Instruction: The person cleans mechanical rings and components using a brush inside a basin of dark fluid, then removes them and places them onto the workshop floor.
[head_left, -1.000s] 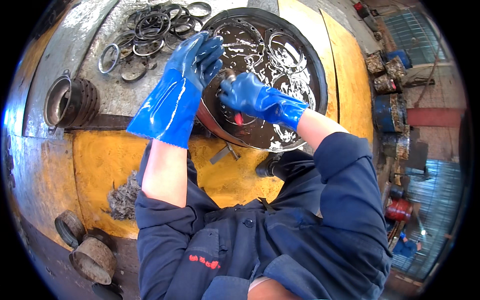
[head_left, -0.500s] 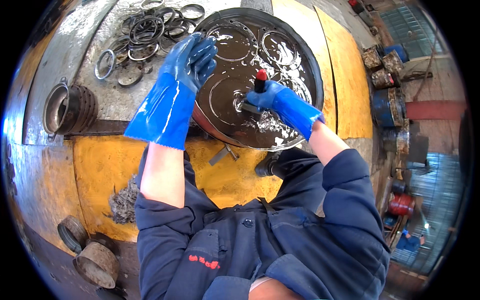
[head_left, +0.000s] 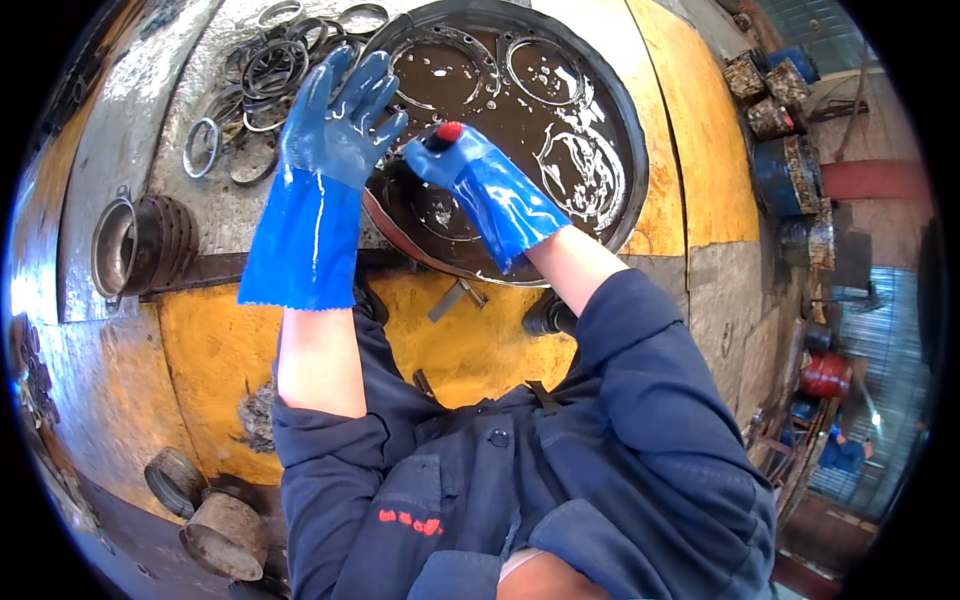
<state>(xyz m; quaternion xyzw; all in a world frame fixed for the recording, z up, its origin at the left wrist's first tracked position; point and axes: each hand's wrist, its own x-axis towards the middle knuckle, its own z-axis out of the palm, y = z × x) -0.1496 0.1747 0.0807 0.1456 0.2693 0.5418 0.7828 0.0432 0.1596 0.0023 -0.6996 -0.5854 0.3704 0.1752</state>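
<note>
My left hand (head_left: 340, 130), in a wet blue rubber glove, is palm up with its fingers spread, holding nothing. It is over the left rim of a large round tub (head_left: 632, 150), beside a pile of metal rings (head_left: 278, 72). My right hand (head_left: 445, 160), in a matching glove, is closed round a brush handle (head_left: 446, 134), black with a red end. The brush's lower end is mostly hidden behind the glove, near the tub's left side. Dark, shiny liquid (head_left: 505, 130) fills the tub, and several large rings (head_left: 545, 72) show in it.
A ribbed metal cylinder (head_left: 165, 240) lies to the left. Two rusty sleeves (head_left: 225, 535) and a grey rag clump (head_left: 258, 415) are at the lower left. A small metal tool (head_left: 450, 298) lies on the yellow floor plate. Stained drums (head_left: 785, 175) stand at the right.
My right hand has moved left across the tub with the brush, toward my left hand. My left hand has shifted slightly left, and its fingers have spread and turned more palm up.
</note>
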